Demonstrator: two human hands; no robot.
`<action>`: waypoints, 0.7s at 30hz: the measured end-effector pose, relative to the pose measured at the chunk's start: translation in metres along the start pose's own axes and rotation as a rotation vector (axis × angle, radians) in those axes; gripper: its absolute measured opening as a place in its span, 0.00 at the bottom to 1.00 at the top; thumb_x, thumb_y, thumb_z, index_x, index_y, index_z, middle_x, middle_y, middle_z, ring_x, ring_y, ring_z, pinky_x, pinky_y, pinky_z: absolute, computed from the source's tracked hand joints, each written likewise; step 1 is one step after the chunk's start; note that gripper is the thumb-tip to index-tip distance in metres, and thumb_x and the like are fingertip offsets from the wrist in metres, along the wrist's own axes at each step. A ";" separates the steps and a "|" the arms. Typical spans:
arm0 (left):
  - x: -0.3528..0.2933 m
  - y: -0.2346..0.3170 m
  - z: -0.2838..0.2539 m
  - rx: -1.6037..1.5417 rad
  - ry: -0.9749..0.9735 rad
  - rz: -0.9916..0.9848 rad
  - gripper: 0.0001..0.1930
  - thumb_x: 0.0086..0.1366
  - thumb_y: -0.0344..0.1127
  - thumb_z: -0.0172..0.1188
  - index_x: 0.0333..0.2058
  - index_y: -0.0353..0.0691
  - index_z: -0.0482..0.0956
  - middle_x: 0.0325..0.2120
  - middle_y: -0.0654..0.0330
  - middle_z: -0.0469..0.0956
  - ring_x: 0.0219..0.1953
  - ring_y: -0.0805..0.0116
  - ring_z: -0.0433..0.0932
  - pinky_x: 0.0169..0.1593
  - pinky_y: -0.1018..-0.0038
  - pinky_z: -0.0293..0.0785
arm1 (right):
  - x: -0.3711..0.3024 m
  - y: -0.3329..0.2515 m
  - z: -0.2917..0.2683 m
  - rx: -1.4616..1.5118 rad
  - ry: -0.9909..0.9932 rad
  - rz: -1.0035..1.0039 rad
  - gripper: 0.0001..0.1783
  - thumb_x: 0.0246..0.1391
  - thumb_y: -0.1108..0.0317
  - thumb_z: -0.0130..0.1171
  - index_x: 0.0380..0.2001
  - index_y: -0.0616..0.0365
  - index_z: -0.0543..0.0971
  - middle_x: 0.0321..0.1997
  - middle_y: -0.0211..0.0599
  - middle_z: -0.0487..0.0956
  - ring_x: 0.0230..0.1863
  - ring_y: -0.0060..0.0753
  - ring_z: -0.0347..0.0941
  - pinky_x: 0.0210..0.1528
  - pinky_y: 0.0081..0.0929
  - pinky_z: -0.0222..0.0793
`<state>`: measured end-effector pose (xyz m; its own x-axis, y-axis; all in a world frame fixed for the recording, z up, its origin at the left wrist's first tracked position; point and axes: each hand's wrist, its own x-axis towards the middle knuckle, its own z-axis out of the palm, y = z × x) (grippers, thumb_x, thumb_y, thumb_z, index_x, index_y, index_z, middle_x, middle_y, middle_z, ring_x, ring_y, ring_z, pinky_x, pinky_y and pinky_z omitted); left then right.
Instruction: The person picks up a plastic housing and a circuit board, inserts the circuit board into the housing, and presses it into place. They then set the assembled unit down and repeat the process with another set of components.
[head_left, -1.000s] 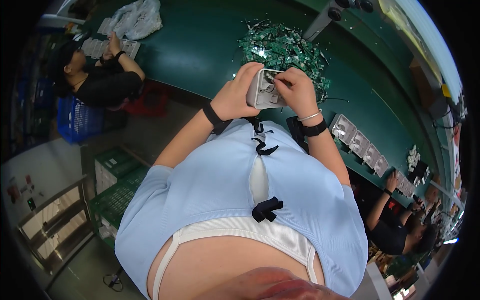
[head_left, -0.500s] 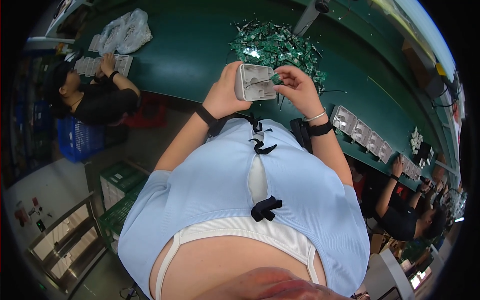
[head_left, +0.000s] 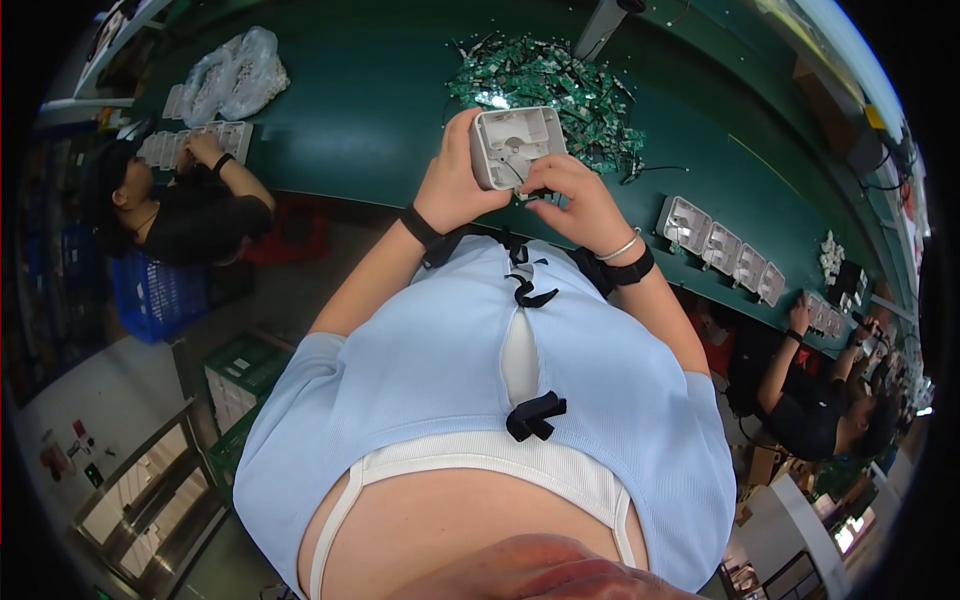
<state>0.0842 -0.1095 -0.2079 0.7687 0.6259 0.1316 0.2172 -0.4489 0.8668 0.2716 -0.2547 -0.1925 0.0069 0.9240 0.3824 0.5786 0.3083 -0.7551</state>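
Note:
My left hand (head_left: 458,175) is wrapped round the side of an open white plastic housing (head_left: 490,150), held tilted above the table's near edge. Inside it are moulded ribs and a round recess, and a thin dark wire runs down toward my right fingers. My right hand (head_left: 582,205) is closed in a pinch at the housing's lower right edge. The small green circuit board in that pinch is almost wholly hidden behind the fingers. Just beyond the housing lies a heap of green circuit boards (head_left: 600,115) with wires.
On the green table (head_left: 370,110), a row of open white housings (head_left: 722,248) stands to the right. Clear plastic bags (head_left: 245,80) of small pale parts lie far left. One person (head_left: 190,215) works at the left, another (head_left: 800,395) at the right, both with white housings.
My right hand has moved down and left with the circuit board, from the housing's right side to its lower edge. The housing has tilted and shifted slightly up and right.

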 end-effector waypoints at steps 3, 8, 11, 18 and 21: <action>0.002 -0.008 0.008 -0.034 -0.006 0.000 0.56 0.44 0.37 0.78 0.69 0.36 0.52 0.63 0.41 0.63 0.63 0.41 0.71 0.63 0.58 0.74 | -0.007 0.006 0.004 0.034 0.055 -0.024 0.15 0.50 0.77 0.71 0.43 0.58 0.84 0.43 0.36 0.83 0.41 0.35 0.80 0.45 0.27 0.76; 0.011 -0.022 0.022 -0.109 -0.043 0.013 0.56 0.43 0.35 0.78 0.69 0.35 0.53 0.63 0.41 0.63 0.65 0.43 0.69 0.65 0.59 0.71 | -0.022 0.021 0.019 0.141 0.140 0.332 0.13 0.53 0.75 0.71 0.43 0.59 0.84 0.44 0.36 0.83 0.41 0.30 0.79 0.44 0.25 0.75; 0.016 -0.025 0.029 -0.046 -0.110 0.065 0.56 0.46 0.28 0.76 0.71 0.38 0.50 0.63 0.46 0.65 0.62 0.51 0.74 0.59 0.62 0.78 | -0.030 0.023 0.025 0.253 0.192 0.571 0.12 0.55 0.74 0.70 0.43 0.59 0.84 0.44 0.36 0.83 0.42 0.27 0.79 0.44 0.25 0.75; 0.022 -0.067 0.067 -0.178 -0.371 0.047 0.58 0.48 0.23 0.74 0.73 0.42 0.46 0.65 0.46 0.64 0.61 0.56 0.76 0.58 0.63 0.80 | -0.064 0.030 0.036 -0.277 0.153 0.284 0.10 0.54 0.72 0.69 0.41 0.57 0.84 0.40 0.36 0.84 0.42 0.41 0.81 0.45 0.34 0.78; 0.024 -0.073 0.082 -0.267 -0.521 0.028 0.58 0.49 0.23 0.74 0.74 0.42 0.45 0.65 0.45 0.64 0.62 0.56 0.75 0.58 0.63 0.80 | -0.093 0.032 0.040 -0.356 0.112 0.360 0.10 0.52 0.72 0.68 0.40 0.55 0.85 0.40 0.36 0.84 0.42 0.45 0.80 0.45 0.38 0.78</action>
<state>0.1357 -0.1143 -0.3070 0.9811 0.1894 -0.0393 0.0854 -0.2420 0.9665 0.2567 -0.3217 -0.2740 0.3328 0.9214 0.2007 0.7649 -0.1392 -0.6290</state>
